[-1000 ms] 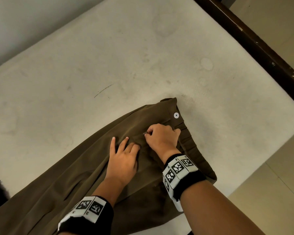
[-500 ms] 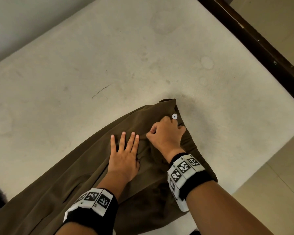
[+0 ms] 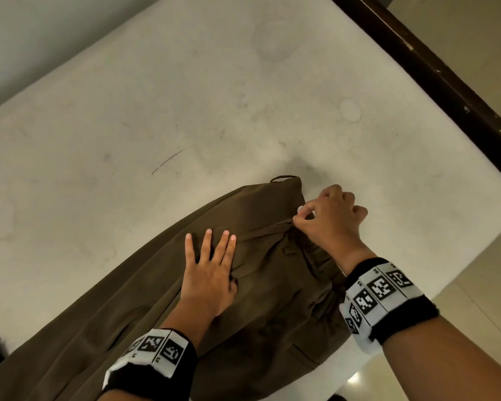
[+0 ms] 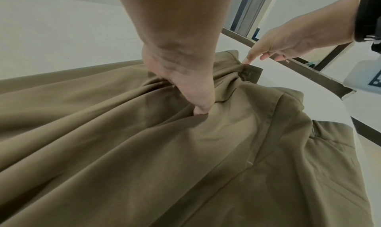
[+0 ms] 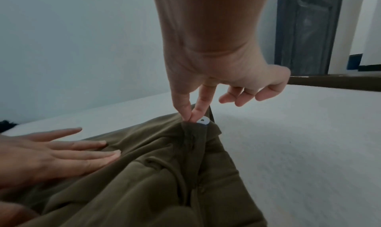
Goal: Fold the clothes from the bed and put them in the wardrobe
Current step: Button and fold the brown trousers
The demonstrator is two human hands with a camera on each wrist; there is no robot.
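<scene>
Trouser legs (image 3: pixel 55 357) beyond frame edge

trousers (image 3: pixel 272 285): olive brown, plain | button (image 5: pixel 203 121): white | mattress (image 3: pixel 185 111): off-white, faint stains | bed frame (image 3: pixel 446 91): dark brown | wristbands (image 3: pixel 385 302): black, white squares with black marks

Soft, even daylight from my head view, with faint shadows under my hands. My right wrist view is dimmer, bluish and slightly blurred; wide-angle bending stretches the edges.
</scene>
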